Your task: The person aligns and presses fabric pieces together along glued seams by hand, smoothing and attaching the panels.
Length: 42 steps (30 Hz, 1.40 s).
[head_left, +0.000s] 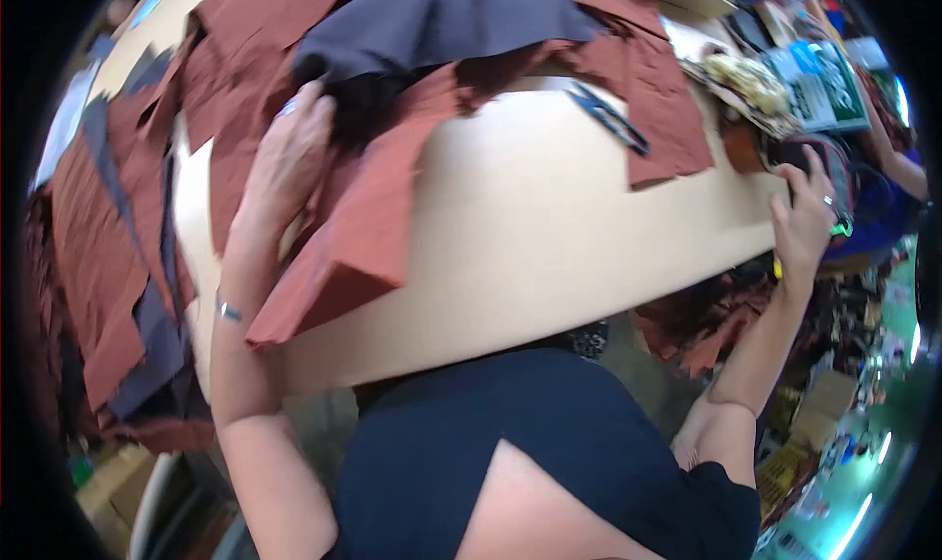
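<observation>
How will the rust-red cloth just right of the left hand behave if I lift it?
The rust-red cloth will probably be floppy, since it already creases and folds on the table. It looks thin, so likely light. It might drag the dark cloth, as they meet beside the left hand.

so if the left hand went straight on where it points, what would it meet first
Most likely the dark cloth, bunched just past the fingers of the left hand; whether they touch it is unclear from this view.
</observation>
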Motion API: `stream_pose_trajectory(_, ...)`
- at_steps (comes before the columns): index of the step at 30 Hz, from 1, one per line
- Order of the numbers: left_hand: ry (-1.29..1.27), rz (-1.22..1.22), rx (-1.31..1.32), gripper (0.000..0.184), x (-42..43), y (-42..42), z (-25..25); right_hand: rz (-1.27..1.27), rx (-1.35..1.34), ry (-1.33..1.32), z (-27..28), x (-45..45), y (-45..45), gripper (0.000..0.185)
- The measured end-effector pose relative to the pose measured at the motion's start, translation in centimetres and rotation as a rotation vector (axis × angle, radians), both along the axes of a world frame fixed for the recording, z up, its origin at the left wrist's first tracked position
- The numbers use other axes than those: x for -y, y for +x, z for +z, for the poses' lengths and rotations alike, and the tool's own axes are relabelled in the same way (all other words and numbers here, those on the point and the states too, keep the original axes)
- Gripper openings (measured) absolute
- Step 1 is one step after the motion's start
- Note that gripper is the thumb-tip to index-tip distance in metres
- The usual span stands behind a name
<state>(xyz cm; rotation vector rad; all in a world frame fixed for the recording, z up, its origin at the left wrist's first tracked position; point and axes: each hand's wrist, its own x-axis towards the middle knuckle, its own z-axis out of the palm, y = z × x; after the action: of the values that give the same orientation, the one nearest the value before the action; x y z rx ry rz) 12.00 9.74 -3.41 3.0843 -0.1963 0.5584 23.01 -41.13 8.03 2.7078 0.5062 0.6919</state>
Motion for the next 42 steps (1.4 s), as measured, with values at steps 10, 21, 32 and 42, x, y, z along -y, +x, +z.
stream_pose_trajectory(10,0.038,-0.087,0.14,0.014,0.6,0.4,-0.1,1.262,-0.829,0.831,-1.3,-27.3,-5.7,0.055)
stream_pose_trajectory(21,0.033,-0.095,0.112,0.022,0.6,0.1,0.1,1.033,-0.851,0.703,-9.2,-28.2,-7.3,0.033)
stream_pose_trajectory(32,0.083,-0.106,0.211,0.012,0.5,0.7,-0.6,1.015,-0.87,0.425,-8.8,-27.0,-9.3,0.039)
stream_pose_trajectory(42,0.013,-0.15,0.009,0.025,1.3,-1.3,2.8,1.407,-0.667,0.245,-9.5,-23.8,-12.8,0.036)
